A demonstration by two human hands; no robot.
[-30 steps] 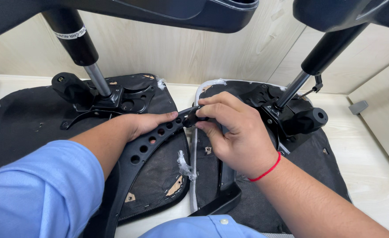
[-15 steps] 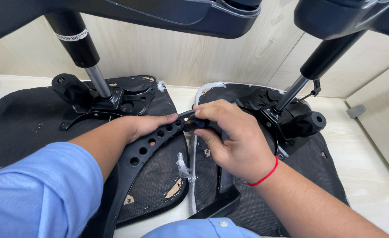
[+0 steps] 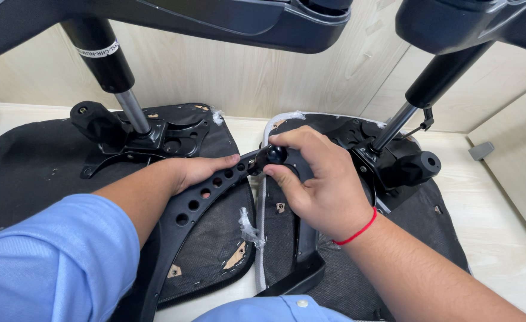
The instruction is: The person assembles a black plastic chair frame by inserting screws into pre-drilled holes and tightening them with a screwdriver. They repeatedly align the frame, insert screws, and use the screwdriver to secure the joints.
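My left hand [image 3: 200, 170] flat, pinning the holed bracket [image 3: 206, 197] steady | right hand [image 3: 319, 179] fingers pinched round a black knob [image 3: 275, 155] at the bracket's tip | seat [image 3: 36, 161] underneath.

the scene is brightly and evenly lit, the light seeming to fall from above and in front of the hands. the right hand [image 3: 319, 185] casts only a soft, faint shadow on the black fabric beneath it. a mild sheen lies on the metal column [image 3: 133, 111] beyond the left hand [image 3: 197, 170] and on the glossy black plastic overhead. focus is sharp at both hands; the blue sleeve [image 3: 48, 262] nearest the camera is slightly soft. straight lines bow a little toward the frame edges.
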